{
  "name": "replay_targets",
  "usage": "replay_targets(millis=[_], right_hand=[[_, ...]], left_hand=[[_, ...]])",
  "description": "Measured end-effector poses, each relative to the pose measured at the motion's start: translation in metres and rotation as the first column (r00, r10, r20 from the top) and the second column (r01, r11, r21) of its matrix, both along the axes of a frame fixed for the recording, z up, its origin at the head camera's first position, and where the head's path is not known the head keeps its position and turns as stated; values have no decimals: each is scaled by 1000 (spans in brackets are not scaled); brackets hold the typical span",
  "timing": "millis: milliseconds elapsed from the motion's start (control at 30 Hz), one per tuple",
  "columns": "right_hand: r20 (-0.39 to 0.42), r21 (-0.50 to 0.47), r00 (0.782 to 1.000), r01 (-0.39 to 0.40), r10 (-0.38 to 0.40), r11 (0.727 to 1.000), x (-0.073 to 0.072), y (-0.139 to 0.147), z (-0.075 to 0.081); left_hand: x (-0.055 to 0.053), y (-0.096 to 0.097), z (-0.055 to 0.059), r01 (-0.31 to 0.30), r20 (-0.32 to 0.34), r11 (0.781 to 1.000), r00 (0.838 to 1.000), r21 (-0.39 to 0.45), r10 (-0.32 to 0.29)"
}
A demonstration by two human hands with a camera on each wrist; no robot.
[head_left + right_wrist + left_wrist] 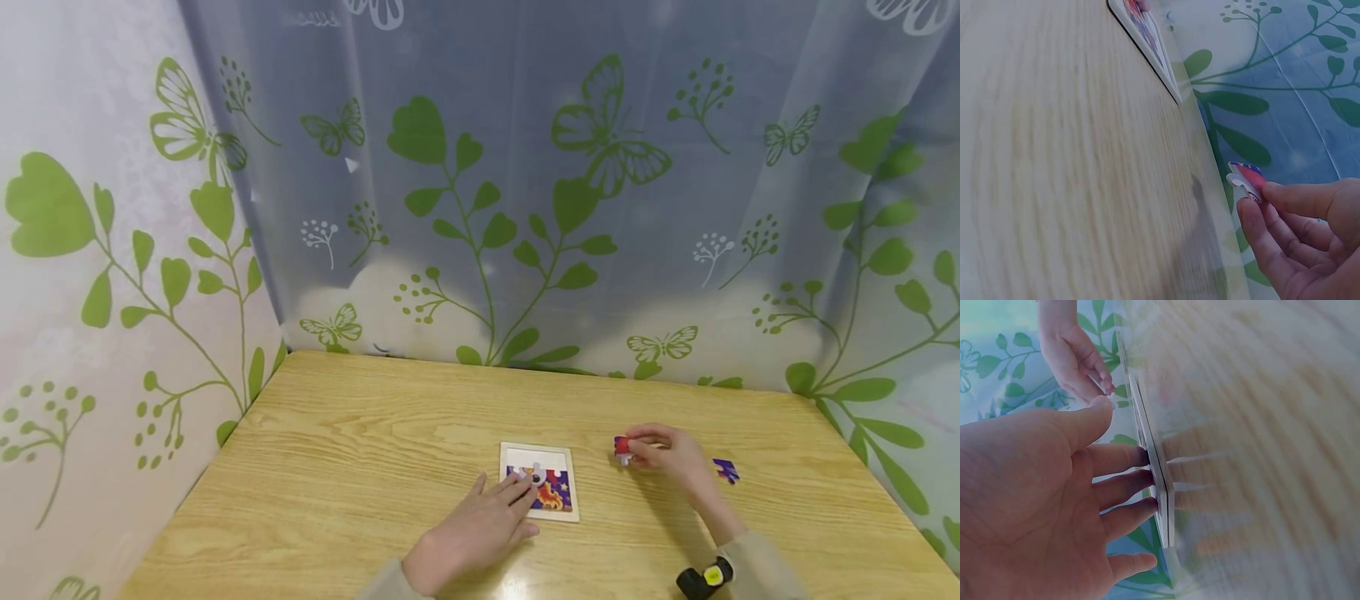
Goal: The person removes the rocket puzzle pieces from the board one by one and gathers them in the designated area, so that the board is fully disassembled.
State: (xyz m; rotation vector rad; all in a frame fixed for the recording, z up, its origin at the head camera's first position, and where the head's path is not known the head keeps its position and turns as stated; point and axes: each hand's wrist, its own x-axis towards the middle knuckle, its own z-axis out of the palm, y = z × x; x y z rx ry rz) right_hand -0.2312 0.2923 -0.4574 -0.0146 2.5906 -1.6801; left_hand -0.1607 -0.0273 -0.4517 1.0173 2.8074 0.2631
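Item, right hand (667, 454): mine, thumb and fingertips pinched on one puzzle piece (622, 447), red with a little purple, held tilted above the table (375, 467), to the right of the puzzle tray (574, 490)

Item, left hand (483, 518): mine, fingers straight and slightly apart, clamped on nothing, fingertips resting on the tray from its near left

Handling note: I judged a light pinch near the edge best, leaving the knobs free; the piece wanted its printed side up, its knobs lined up with matching gaps, and a level lowering rather than a slanted push, which could have lifted its neighbours. Straight left fingers seemed a sound way to keep the tray from sliding

Container, one: the tray, pale-rimmed, flat on the table. Contents: joined pieces (552, 493) in the near part, purple with an orange figure and stars; white bottom bare along the far side; some joins hidden under my left fingers, so I could not tell how they sat

Outside the container: one loose piece (725, 471), mostly purple, on the table right of my right wrist, well apart from the tray
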Motion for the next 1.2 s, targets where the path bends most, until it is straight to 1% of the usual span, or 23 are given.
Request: replay_targets(millis=[133,233,400,467,600,700,800,833,967,1067,1200], right_hand=[[19,26,1000,9,-9,1000,1,11,5],[35,71,999,9,-11,997,1,16,8],[38,157,999,-2,-4,988,-2,20,5],[53,156,999,-5,-4,988,-3,20,2],[71,150,997,-44,33,988,-5,22,-1],[51,224,997,-70,60,972,-6,22,-1],[28,313,998,-67,61,947,-7,21,-2],[24,329,998,-67,62,942,-8,20,-2],[27,327,998,-58,52,943,-8,19,-1],[39,305,999,-30,19,952,-7,18,1],[36,272,999,14,-25,962,-5,16,4]], left_hand=[[0,0,0,-2,-1,1000,1000,2,2],[1,0,0,-4,-1,1000,1000,3,4],[1,0,0,-4,-13,1000,1000,3,4],[1,0,0,-4,-13,1000,1000,3,4],[1,0,0,-2,-11,1000,1000,3,2],[1,1,0,1,-14,1000,1000,1,-1],[1,1,1,2,-11,1000,1000,0,-2],[1,1,1,3,-10,1000,1000,1,-3],[0,1,1,4,-4,1000,1000,2,-4],[0,1,1,3,-6,1000,1000,7,-3],[-1,1,1,-4,-8,1000,1000,15,4]])
